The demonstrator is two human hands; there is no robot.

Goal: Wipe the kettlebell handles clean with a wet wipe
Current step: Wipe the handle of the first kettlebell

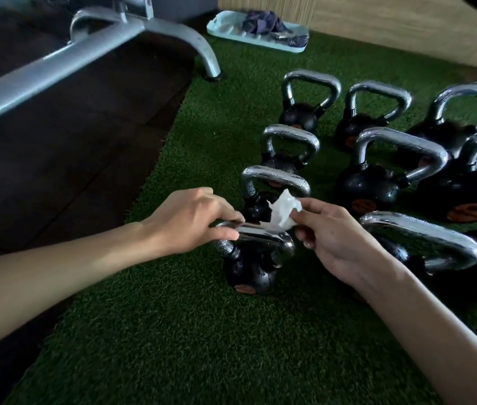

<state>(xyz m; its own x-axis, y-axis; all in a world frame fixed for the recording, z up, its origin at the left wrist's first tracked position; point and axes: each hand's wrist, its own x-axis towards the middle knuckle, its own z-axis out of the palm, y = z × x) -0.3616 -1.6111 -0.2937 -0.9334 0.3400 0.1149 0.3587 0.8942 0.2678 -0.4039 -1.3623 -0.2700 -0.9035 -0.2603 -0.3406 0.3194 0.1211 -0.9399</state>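
A person is cleaning chrome-handled kettlebells standing on green artificial turf (173,331). The left hand (196,220) is grasping the near end of the nearest kettlebell (250,270) by its handle (263,235), with the fingers curled over the bar to steady it. The right hand (339,238) is pinching a crumpled white wet wipe (282,213) between thumb and fingertips. The wipe's lower edge is lying on top of the same bar, just beside the left hand's fingertips.

The wiping of this 1st handle appears to be under way, with the bar's right corner and its 2 uprights seemingly not yet covered. The next move is likely calling for the right hand to wrap the wipe around the bar and draw it away from the left hand, down the far upright.

A 2nd kettlebell (275,182) is waiting just beyond both hands and another (424,238) just to the right of the right hand, with at least 6 more farther off. Well beyond the hands, a pale tray (222,27) is holding a dark cloth (263,21), and a grey metal frame (85,54) is standing beyond the left hand.
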